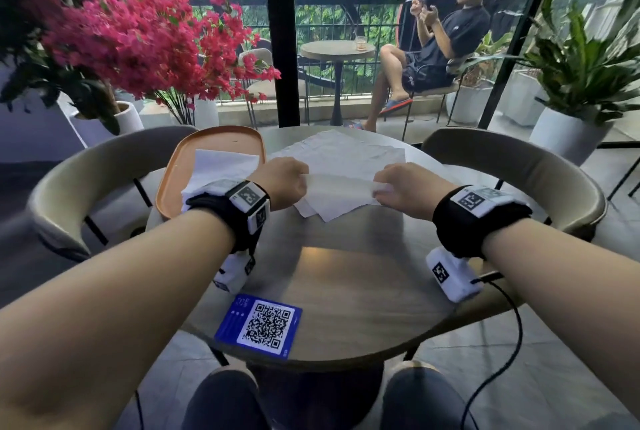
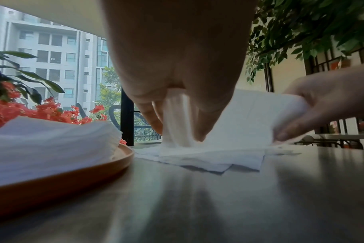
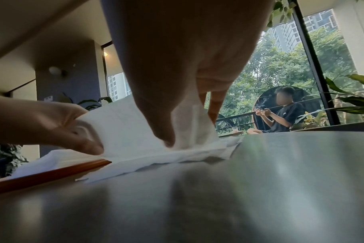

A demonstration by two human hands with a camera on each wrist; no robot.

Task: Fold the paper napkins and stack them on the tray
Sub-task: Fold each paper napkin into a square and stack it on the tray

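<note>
Now both hands' fingers [image 1: 380, 191] pinch the napkin [image 1: 339, 183] ends.

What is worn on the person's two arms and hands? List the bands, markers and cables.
The left hand and right hand are bare, with no sleeves. Each wrist carries a black fabric wrist strap topped by a white block with a black-and-white square marker. A white boxy camera unit hangs under each wrist, and a thin black cable trails from the right one.

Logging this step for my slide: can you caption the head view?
Both hands, left hand and right hand, pinch a napkin mid-fold above loose napkins, beside the tray.
</note>
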